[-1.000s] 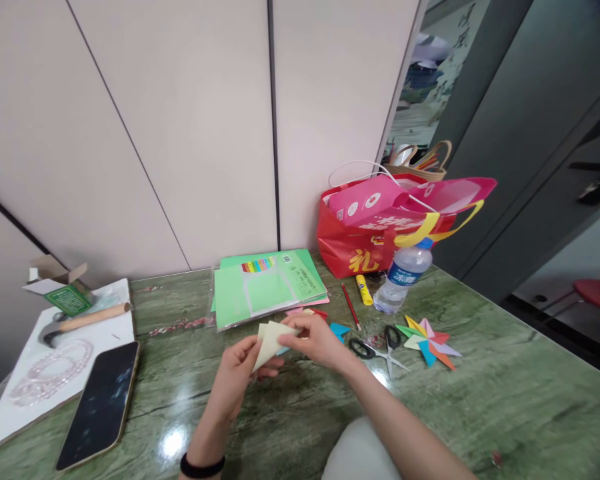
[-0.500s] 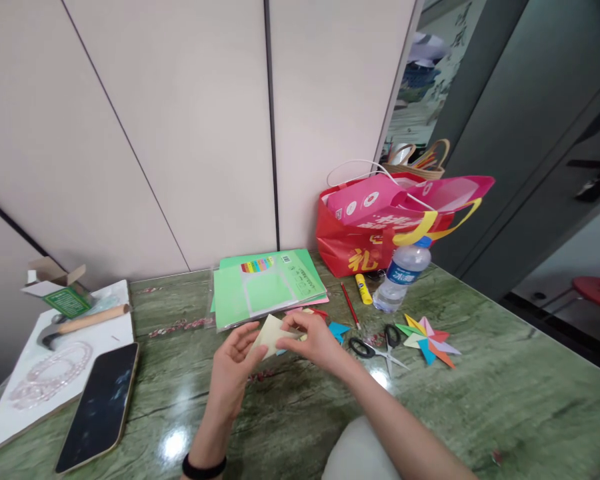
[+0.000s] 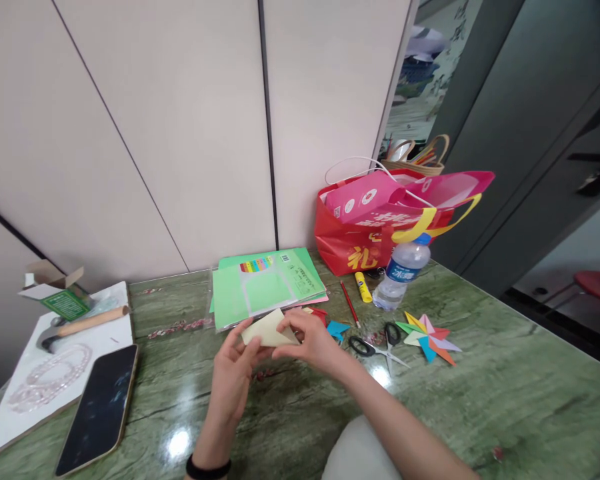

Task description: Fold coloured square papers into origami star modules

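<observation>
Both my hands hold a pale yellow folded paper [image 3: 267,330] above the green marble table [image 3: 505,400]. My left hand [image 3: 233,377] pinches its left end with thumb and fingers. My right hand [image 3: 307,341] grips its right corner. Small folded pieces, red [image 3: 320,313] and blue [image 3: 338,329], lie just beyond my right hand. A pack of green coloured paper [image 3: 265,287] lies behind the hands.
Scissors [image 3: 380,347] and a multicoloured paper star [image 3: 430,337] lie to the right. A red pencil [image 3: 350,303], glue stick [image 3: 363,287], water bottle [image 3: 400,272] and red gift bag [image 3: 380,227] stand behind. A phone [image 3: 100,407], hammer [image 3: 83,323] and beads [image 3: 50,373] are at left.
The yellow paper has been turned in my hands from an upright tilt to lying flatter and higher. My left fingers shifted along its edge; the view drifted slightly.
</observation>
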The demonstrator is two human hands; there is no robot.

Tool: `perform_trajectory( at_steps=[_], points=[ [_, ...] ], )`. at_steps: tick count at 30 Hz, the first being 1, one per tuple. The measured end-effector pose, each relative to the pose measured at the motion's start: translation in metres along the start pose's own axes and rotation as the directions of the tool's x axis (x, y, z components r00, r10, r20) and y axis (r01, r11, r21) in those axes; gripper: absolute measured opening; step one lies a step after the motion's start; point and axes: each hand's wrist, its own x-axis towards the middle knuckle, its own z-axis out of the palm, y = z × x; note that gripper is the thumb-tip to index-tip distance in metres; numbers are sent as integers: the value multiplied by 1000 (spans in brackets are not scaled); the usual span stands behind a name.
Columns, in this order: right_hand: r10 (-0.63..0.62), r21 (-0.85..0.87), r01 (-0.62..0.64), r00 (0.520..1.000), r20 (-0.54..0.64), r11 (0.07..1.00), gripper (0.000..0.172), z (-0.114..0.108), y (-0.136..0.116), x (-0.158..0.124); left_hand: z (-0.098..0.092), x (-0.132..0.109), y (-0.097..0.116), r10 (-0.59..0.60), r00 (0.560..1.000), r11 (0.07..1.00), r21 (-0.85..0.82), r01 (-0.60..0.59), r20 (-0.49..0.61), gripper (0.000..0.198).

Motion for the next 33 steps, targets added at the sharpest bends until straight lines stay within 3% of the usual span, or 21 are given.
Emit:
perform_trajectory(
  at_steps=[4, 7, 10, 17, 24, 28, 33],
  points=[
    [-49, 13, 48, 993, 104, 999, 45, -1, 1, -3, -8, 2, 1, 41, 999, 997, 70, -43, 21, 35],
    [-49, 21, 47, 993, 106, 999, 49, -3, 3, -4, -13, 4, -1, 56, 997, 973, 222, -65, 44, 23],
    [-48, 89, 39, 993, 110, 995, 49, -5, 3, -3, -14, 5, -4, 130, 991, 957, 260, -131, 21, 14],
    [62, 220, -65, 998, 23, 973, 20, 0, 0, 1, -15, 6, -7, 196, 978, 961, 212, -177, -73, 17],
    [146, 378, -129, 989, -18, 917, 19, 6, -1, -1, -5, 1, -4, 187, 980, 973, 150, -174, -71, 33],
    [130, 293, -131, 991, 24, 947, 29, 4, -5, -1, -3, -1, -6, 176, 982, 975, 153, -163, -72, 49],
    [37, 145, -46, 997, 66, 988, 19, 2, -10, 0, -7, 1, -8, 201, 973, 966, 187, -177, -116, 31]
  ],
)
